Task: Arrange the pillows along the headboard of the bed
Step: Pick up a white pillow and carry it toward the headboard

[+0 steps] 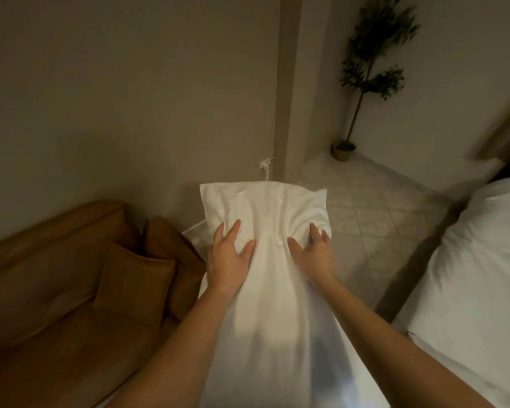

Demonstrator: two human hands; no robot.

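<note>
Pillow [265,219] white, satiny, creased, both hands gripping

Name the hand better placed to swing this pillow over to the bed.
Right, probably. Both hands grip the white pillow, but the right hand holds the side nearer the bed, while the left hand is on the sofa side.

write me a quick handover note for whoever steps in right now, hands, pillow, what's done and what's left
Left hand: grip closed on the long white satin-cased pillow, on its left side.
Right hand: grip closed on the same pillow, on its right side.
Pillow: held up in the air between the brown fabric sofa and the bed with white bedding; it is not on the bed.
Done: pillow picked up.
Left: carry it to the bed on the right and set it at the headboard, which is not clearly in view.
</note>
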